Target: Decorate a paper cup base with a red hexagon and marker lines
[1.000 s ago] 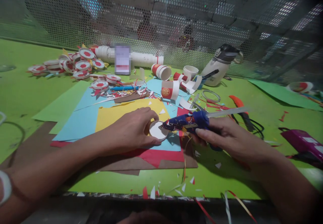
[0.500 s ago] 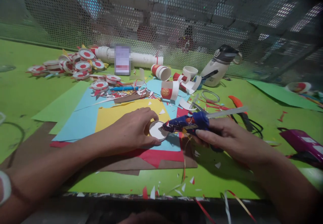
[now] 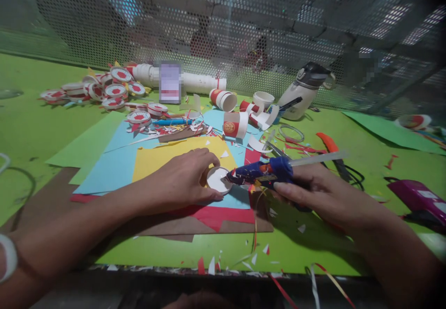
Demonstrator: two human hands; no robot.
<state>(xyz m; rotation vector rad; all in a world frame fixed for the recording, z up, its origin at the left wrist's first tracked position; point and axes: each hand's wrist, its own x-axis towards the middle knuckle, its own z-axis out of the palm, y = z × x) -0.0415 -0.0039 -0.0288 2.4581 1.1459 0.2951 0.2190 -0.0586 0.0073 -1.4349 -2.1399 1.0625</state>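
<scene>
Thumb and fingers of my left hand (image 3: 193, 176) curl round the left edge of a small white paper cup bottom (image 3: 216, 182), round with a raised rim. It rests on the stacked coloured paper (image 3: 167, 158). My right hand (image 3: 310, 188) grips a dark blue glue gun (image 3: 266, 172) with a clear glue stick (image 3: 318, 158) poking out of its back. The gun's nozzle points left and meets the inner face of the disc, near its right side. Whether glue is coming out is too small to tell.
Paper cups (image 3: 235, 124), one cut open, lie beyond my hands, with paper scraps around. Finished red-and-white discs (image 3: 116, 90) pile up at the back left. A bottle (image 3: 303, 90), an orange-handled cutter (image 3: 327, 142) and a purple case (image 3: 416, 197) are to the right.
The glue gun has shifted slightly to the right and tilted a little, its nozzle still at the disc. My left hand keeps the same hold.
</scene>
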